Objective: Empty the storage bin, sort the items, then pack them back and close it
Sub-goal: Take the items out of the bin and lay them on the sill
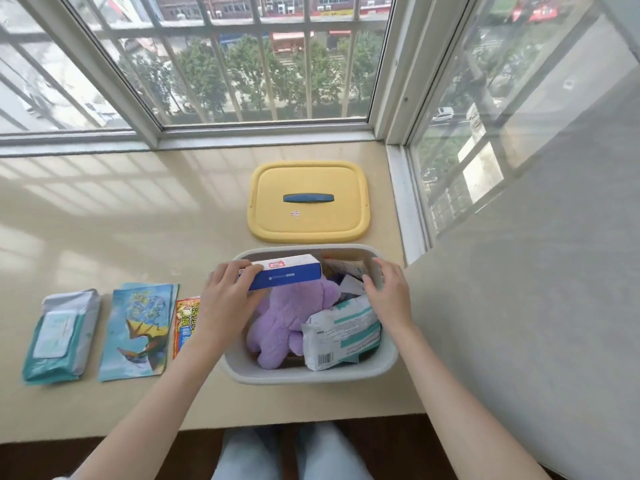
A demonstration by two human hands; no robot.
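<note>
- Had pale denim knees below beige stone ledge.
- Gripped blue-and-white cardboard box in left hand, above grey oval plastic bin, at its left rim.
- Held right hand loosely spread over bin's right side.

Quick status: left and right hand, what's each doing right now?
Left hand: closed grip on the blue box, over the storage bin.
Right hand: open, holding nothing, fingers reaching into the bin's right side.
</note>
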